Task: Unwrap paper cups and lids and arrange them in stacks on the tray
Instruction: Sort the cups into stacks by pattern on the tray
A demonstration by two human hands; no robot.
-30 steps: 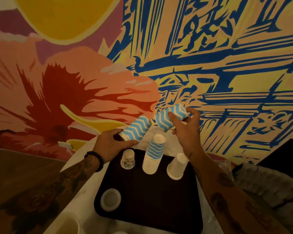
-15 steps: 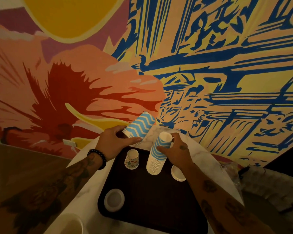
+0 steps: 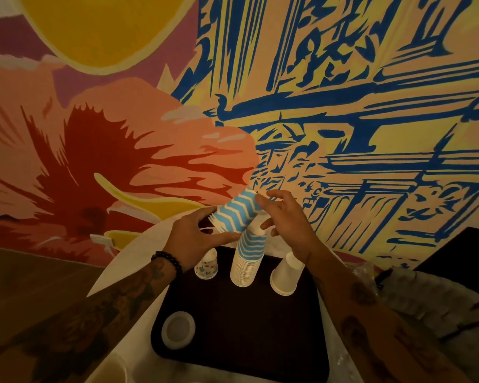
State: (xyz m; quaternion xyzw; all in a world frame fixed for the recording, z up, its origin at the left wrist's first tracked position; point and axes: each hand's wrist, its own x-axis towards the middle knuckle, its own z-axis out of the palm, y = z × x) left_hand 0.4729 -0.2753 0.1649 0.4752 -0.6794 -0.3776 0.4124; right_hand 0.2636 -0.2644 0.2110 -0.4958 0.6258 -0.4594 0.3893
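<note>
A bundle (image 3: 237, 214) of nested paper cups is held by the left hand (image 3: 194, 239) above the far edge of the tray (image 3: 233, 341). The bundle is tilted: its rims are toward the left hand and its closed end points up and to the right. Its side is printed with light blue and white zigzag bands. The rim end is gripped by the thumb and curled fingers of the left hand, and a dark bracelet (image 3: 168, 261) is worn on that wrist. The right hand (image 3: 288, 225) is spread wide with its fingers almost straight. The upper end of the bundle is touched by its index fingertip, and nothing is gripped by it.

A stack (image 3: 246, 261) of the same cups is placed mouth down on the tray, just under the bundle. Blue and white bands are seen on its upper part and many white rims, close together, on its lower part. Whether its top touches the bundle cannot be told. Just right of it a plain white cup (image 3: 285, 275) is placed mouth down. On the left a small cup (image 3: 206, 265) with coloured figures is partly hidden by the left hand. A round white lid (image 3: 178, 330) lies near the tray's near left corner. The dark tray is set on a white table (image 3: 127, 266) before a painted wall (image 3: 343, 106).
</note>
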